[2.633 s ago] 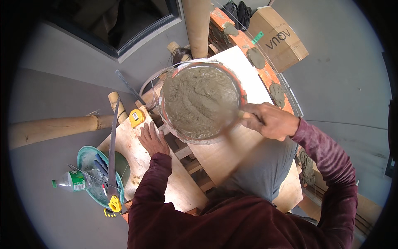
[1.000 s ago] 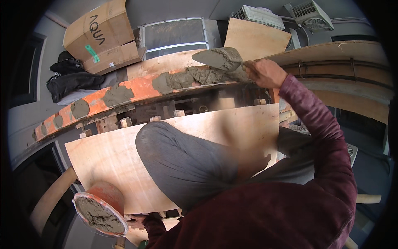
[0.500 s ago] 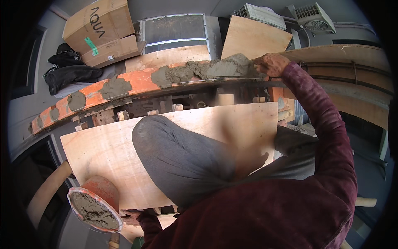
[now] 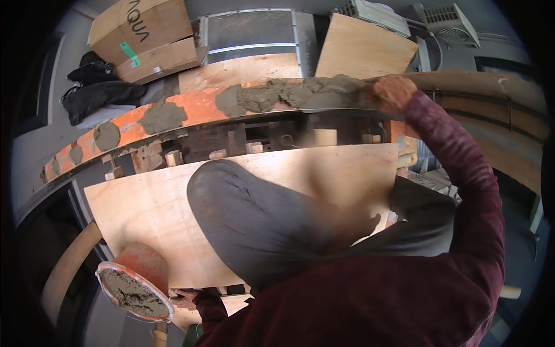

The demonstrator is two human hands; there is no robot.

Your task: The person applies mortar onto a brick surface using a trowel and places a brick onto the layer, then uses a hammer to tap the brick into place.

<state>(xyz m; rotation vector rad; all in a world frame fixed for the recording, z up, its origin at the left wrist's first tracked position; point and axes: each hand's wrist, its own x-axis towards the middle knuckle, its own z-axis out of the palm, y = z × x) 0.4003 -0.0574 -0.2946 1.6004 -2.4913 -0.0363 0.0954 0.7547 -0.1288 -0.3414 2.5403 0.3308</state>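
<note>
Two hands were in view, both belonging to the person wearing the camera. The right hand (image 4: 395, 92) was stretched up and forward at the end of a maroon sleeve (image 4: 462, 191), fingers curled together in a fist-like grip at the right end of a ridge of wet grey mortar (image 4: 289, 94); whatever it gripped was hidden by the hand itself, so the tool cannot be identified. The mortar ridge lay along the top of a curved orange form edge (image 4: 193, 107), and separate mortar dabs (image 4: 163, 117) sat further left on the same orange strip, well apart from the hand. The left hand (image 4: 186, 298) was low at the bottom edge, mostly hidden; it touched the side of an orange bucket (image 4: 144, 263) holding grey mortar, but whether its fingers were closed on the bucket cannot be told. The bucket sat tilted at the lower left corner of a plywood sheet (image 4: 144, 202), on which the person's knee in dark grey trousers (image 4: 254, 220) rested. Beyond the orange edge stood a second plywood panel (image 4: 361, 46) and, to the far left, a cardboard box (image 4: 144, 37) beside a heap of dark cloth (image 4: 98, 92).
</note>
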